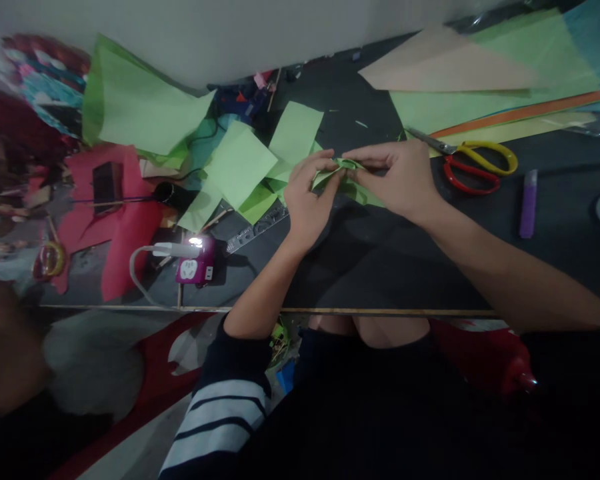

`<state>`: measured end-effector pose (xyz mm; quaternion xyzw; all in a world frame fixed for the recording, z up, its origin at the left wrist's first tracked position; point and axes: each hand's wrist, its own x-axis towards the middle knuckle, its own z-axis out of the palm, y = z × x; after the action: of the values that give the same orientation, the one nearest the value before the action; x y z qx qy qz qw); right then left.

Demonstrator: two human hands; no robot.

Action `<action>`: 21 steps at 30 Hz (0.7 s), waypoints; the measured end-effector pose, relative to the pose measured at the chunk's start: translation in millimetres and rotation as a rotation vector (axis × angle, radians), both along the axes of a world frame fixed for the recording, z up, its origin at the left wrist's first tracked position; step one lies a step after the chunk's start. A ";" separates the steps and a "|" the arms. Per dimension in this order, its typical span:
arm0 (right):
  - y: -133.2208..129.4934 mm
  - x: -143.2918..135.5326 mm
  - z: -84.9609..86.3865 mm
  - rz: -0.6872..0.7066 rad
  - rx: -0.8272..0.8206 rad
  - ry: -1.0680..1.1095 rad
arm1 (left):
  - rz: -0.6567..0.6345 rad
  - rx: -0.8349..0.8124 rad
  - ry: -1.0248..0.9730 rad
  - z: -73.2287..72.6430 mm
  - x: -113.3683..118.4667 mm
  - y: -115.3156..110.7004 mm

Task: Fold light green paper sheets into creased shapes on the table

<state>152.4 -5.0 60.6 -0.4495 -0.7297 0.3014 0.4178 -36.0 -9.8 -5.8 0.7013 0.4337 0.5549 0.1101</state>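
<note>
A small folded piece of green paper (347, 164) is pinched between both hands over the dark table (360, 267). My left hand (310, 197) grips its left side with thumb and fingers. On its right side, my right hand (405, 177) closes its thumb and fingertips; the exact fold is too small to tell. Light green paper squares (243, 167) lie just left of the hands, partly over a clear ruler (257, 229). Scissors (473, 167) with one red and one yellow handle rest right of my right hand.
A purple glue stick (529, 203) lies at the right. A purple power adapter (196, 261) with a white cable sits at the left, near the table's front edge. Red paper (130, 247), large green sheets (140, 100) and a person (10, 347) are farther left. More sheets (450, 60) lie back right.
</note>
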 end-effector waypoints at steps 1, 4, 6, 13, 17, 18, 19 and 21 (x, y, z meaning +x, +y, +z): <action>-0.2 0.0 1.6 0.002 0.002 0.006 | 0.011 0.044 0.031 0.6 -0.8 1.0; -1.9 0.3 6.3 0.014 0.012 0.020 | 0.000 0.205 0.075 1.4 -3.7 6.2; -3.5 0.7 7.8 0.021 0.016 0.015 | -0.066 0.255 0.070 0.2 -6.0 11.0; -3.5 1.7 4.3 0.040 0.038 0.053 | -0.216 0.201 0.070 -3.3 -7.7 17.4; -3.7 2.4 5.4 0.024 -0.019 0.056 | -0.267 0.110 0.005 1.6 -6.1 13.5; -4.1 2.4 5.6 0.010 -0.036 0.048 | -0.280 0.049 -0.011 3.1 -5.7 12.1; -4.5 2.4 5.5 -0.005 -0.057 0.035 | -0.296 -0.002 -0.026 4.5 -5.1 10.4; -4.5 2.1 3.5 -0.031 -0.076 0.026 | -0.319 -0.062 -0.070 7.2 -3.4 6.3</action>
<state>154.5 -9.5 64.1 -0.4724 -0.7052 0.3283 0.4145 -39.4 -3.5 1.4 0.7378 0.3297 0.5408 0.2333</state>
